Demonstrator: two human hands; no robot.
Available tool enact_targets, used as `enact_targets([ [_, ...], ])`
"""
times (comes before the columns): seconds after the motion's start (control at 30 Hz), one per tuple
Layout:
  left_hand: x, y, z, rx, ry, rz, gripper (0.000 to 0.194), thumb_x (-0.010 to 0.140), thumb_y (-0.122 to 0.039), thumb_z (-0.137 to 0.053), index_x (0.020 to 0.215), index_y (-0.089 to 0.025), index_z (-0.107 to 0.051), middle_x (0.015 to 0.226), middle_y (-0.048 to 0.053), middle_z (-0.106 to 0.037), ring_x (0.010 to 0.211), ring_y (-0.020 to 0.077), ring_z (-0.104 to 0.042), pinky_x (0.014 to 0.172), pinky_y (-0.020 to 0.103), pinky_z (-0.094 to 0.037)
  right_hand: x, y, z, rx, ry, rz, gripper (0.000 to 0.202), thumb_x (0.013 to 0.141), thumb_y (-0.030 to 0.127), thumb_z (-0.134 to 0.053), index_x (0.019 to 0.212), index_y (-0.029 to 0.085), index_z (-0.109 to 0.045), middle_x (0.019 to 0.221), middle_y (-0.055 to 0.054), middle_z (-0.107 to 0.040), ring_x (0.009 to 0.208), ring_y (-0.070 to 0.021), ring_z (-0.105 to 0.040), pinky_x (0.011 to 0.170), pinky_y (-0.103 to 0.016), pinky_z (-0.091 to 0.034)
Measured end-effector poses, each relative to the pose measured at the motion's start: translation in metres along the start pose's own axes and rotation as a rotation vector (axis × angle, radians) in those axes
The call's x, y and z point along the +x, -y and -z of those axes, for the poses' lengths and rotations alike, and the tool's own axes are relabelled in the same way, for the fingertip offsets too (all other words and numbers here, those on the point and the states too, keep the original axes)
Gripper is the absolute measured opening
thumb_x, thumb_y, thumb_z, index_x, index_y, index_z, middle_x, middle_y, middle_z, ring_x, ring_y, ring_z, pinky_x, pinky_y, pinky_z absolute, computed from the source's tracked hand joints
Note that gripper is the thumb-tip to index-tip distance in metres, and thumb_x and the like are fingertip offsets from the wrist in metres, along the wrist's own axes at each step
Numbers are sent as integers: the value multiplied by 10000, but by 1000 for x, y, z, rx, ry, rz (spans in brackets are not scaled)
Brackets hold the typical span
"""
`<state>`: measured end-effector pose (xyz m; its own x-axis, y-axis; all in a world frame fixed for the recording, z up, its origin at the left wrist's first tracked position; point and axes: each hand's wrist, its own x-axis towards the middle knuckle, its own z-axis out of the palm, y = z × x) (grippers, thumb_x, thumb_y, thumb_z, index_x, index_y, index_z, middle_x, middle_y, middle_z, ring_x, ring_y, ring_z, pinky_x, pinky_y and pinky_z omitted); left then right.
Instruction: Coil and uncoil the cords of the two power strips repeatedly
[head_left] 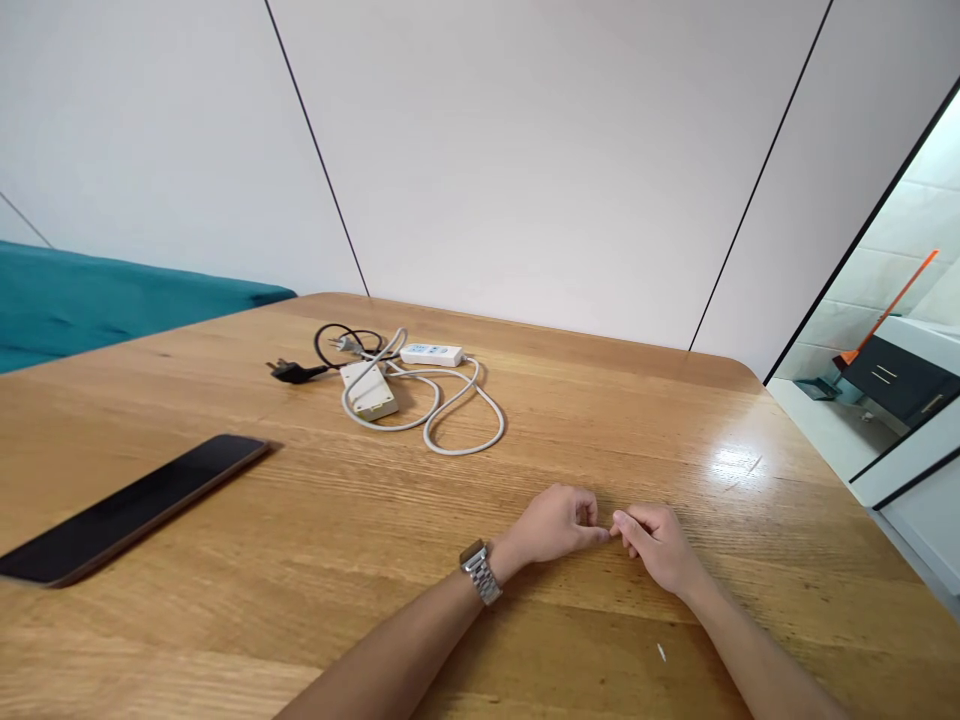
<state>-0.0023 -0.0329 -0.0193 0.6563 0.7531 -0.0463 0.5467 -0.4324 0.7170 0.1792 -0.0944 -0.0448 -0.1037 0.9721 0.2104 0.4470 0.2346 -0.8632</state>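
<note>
My left hand [561, 522], with a metal-banded watch [480, 572] on its wrist, rests over the wooden table [360, 560] with its fingers curled in and the thumb pointing right. Just to its right is my right hand [654, 542], its thumb and forefinger pinched together. The fingertips of both hands meet or nearly meet. Whatever lies between them, if anything, is too small to make out. A small white scrap [661, 652] lies on the table below my right hand.
Toward the back of the table lie a white power strip [432, 354], a whitish box [369, 390], a black plug [294, 372] and looped cables. A dark flat device [135, 508] lies at the left. Behind is a white wall; a teal seat [112, 300] stands far left.
</note>
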Motion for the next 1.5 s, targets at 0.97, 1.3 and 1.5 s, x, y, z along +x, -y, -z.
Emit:
enact_targets([
  [0.97, 1, 2, 5, -43, 3, -25, 297, 783, -437, -564, 702, -155, -612, 608, -20, -566, 557, 102, -435, 522, 214, -283, 1, -4, 3, 153, -38, -95, 589, 871, 653, -402, 559, 178, -555, 436, 61, -292, 408, -83, -266, 418, -231, -215],
  [1.3, 1, 4, 10, 48, -38, -20, 333, 805, -464, -533, 696, -160, -613, 618, -8, -590, 574, 116, -461, 534, 225, -300, 2, -7, 2, 334, -96, -192, 650, 766, 770, -441, 491, 184, -509, 421, 80, -207, 395, -69, -184, 407, -236, -148],
  [1.5, 2, 4, 9, 73, -36, -19, 331, 814, -458, -525, 698, -161, -615, 628, -4, -601, 569, 117, -462, 532, 228, -302, 3, -6, 2, 319, -88, -183, 645, 788, 758, -422, 500, 187, -511, 423, 77, -212, 393, -70, -189, 411, -239, -152],
])
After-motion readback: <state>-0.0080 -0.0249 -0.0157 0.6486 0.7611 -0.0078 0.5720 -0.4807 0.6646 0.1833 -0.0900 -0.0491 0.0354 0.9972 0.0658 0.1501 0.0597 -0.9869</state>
